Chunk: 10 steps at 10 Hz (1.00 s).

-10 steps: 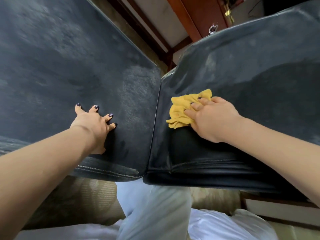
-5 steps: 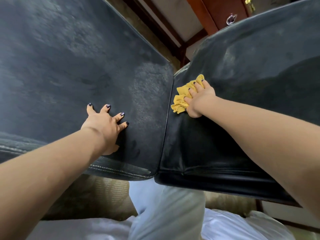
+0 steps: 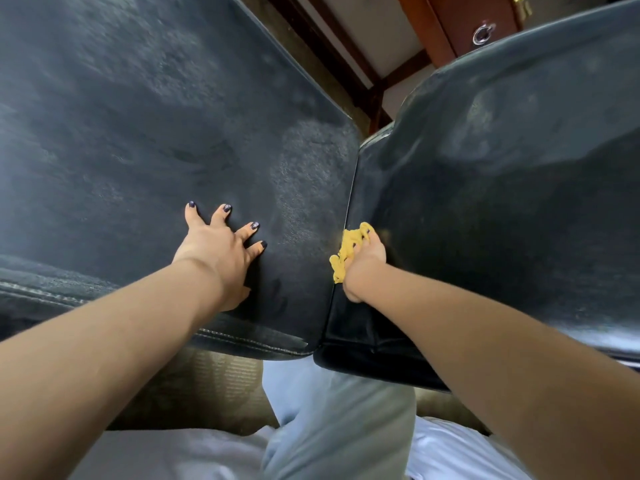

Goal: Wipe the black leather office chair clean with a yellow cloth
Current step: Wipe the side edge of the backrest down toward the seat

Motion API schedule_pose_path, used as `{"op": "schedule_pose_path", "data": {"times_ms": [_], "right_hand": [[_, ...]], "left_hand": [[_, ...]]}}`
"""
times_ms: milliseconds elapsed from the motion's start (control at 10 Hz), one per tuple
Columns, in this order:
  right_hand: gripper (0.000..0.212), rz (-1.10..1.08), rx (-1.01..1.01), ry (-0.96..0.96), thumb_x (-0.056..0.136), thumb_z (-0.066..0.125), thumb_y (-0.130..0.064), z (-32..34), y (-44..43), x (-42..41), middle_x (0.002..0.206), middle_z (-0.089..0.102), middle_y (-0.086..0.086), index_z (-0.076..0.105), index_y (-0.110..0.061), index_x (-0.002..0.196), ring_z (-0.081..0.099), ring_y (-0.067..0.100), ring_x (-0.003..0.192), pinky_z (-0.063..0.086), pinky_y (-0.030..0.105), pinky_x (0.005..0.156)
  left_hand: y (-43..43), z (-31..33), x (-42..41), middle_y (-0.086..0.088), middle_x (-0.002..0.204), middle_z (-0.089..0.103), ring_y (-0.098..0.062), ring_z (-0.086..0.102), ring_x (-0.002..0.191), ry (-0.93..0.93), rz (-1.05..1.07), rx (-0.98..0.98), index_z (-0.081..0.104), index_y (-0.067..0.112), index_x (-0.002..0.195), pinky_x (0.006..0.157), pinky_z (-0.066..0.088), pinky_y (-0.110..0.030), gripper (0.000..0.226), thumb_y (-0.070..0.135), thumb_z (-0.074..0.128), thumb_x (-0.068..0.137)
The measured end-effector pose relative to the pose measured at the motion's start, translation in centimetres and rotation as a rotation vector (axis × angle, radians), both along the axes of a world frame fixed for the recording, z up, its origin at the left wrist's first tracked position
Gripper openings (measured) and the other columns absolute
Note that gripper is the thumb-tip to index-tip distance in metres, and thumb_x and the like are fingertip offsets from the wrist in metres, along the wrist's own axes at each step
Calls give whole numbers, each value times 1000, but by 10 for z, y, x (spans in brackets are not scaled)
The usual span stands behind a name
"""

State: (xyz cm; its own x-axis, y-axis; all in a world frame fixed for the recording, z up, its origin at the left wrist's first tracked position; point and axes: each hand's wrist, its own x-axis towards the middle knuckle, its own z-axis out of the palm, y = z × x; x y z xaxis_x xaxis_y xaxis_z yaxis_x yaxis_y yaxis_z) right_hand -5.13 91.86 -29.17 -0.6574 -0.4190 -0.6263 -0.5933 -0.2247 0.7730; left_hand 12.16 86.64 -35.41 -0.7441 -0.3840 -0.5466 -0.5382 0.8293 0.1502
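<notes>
Chair: the black leather office chair [image 3: 311, 168] fills most of the view, close in front of the person, as two padded panels meeting at a narrow seam; I cannot tell which is the seat and which is the back
Cloth: the yellow cloth [image 3: 341, 259] is bunched up and pressed against the seam, on the inner edge of the right panel [image 3: 519, 237]
Right hand: the right hand [image 3: 363, 268] has its fingers curled round the cloth, gripping it and pushing it onto the leather
Left hand: the left hand [image 3: 221, 251] lies flat on the left panel [image 3: 121, 150], fingers straight and spread, holding nothing; it looks to be bracing the chair
Done so far: only a small part, by my reckoning; the leather below and beside the right hand, near the front edge, looks darker and glossier than the rest, which suggests it has been wiped
Left to do: most of it; a grey, dusty film with smears covers nearly all of the left panel and the upper stretch of the right panel
Writing and brands: none readable; no label, logo or tag shows on the chair or the cloth
Surroundings: a reddish wooden cabinet [image 3: 446, 26] with a metal ring pull [image 3: 483, 33] stands beyond the chair; the person's pale trousers [image 3: 339, 417] show below
</notes>
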Motion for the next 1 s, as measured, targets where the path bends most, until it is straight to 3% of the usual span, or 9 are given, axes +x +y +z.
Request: {"op": "schedule_pose_path", "data": {"times_ms": [100, 200, 300, 400, 500, 600, 700, 800, 1000], "right_hand": [[56, 70, 261, -58, 101, 39, -24, 18, 4, 24, 157, 13, 17, 20, 1, 148, 3, 30, 146, -4, 44, 117], [54, 150, 479, -101, 101, 37, -29, 25, 14, 38, 157, 20, 8, 18, -17, 151, 12, 30, 145, 3, 45, 117], [50, 151, 509, -172, 101, 35, -35, 23, 32, 49, 150, 32, 3, 26, -21, 148, 24, 27, 141, 19, 40, 113], [47, 225, 483, -250, 100, 40, -35, 35, 50, 55, 147, 33, 1, 32, -23, 145, 28, 23, 139, 22, 36, 110], [44, 269, 397, -307, 101, 35, -33, 61, 59, 62, 152, 29, -1, 36, -21, 143, 21, 21, 143, 5, 33, 116], [39, 271, 243, -303, 99, 39, -30, 81, 60, 67, 143, 41, 2, 44, -17, 136, 28, 23, 138, 5, 33, 115], [30, 260, 87, -257, 94, 47, -26, 97, 54, 60, 130, 52, -2, 53, -23, 124, 39, 22, 128, 18, 33, 109], [32, 267, -30, -229, 93, 43, -20, 123, 41, 43, 126, 55, -3, 54, -25, 122, 43, 21, 125, 30, 34, 104], [50, 143, 15, -54, 102, 25, -28, 176, 1, 14, 160, 7, 1, 13, -30, 151, 7, 22, 147, 15, 39, 118]], "left_hand": [[1, 1, 0, 6, 159, -9, -36, -6, 145, -3, 6, -1, -4, 32, 151, 109, 9, -66, 72, 61, 29, 93], [2, 0, 1, 6, 159, -10, -36, -8, 145, -1, 15, 6, -4, 32, 151, 108, 7, -66, 71, 60, 28, 94], [2, 1, 2, 6, 159, -10, -36, -8, 145, 9, 26, 13, -4, 32, 151, 109, 7, -66, 71, 60, 27, 94], [4, -1, 2, 6, 159, -11, -35, -8, 145, 10, 22, -2, -4, 32, 151, 109, 7, -66, 71, 60, 28, 94], [4, -2, 4, 7, 159, -11, -35, -8, 145, 18, 20, -12, -5, 33, 151, 109, 7, -66, 70, 59, 28, 94], [5, -2, 5, 7, 159, -11, -35, -8, 145, 21, 26, -18, -5, 33, 151, 109, 7, -65, 70, 58, 28, 94], [7, -3, 6, 8, 159, -12, -34, -8, 145, 16, 29, -23, -6, 34, 151, 109, 7, -65, 70, 58, 28, 95], [7, -3, 6, 8, 159, -12, -34, -8, 145, 26, 34, -27, -6, 34, 150, 109, 8, -65, 70, 58, 28, 94], [7, -3, 5, 7, 159, -12, -33, -7, 145, 15, 22, -39, -6, 34, 150, 109, 9, -64, 70, 59, 27, 94]]}}
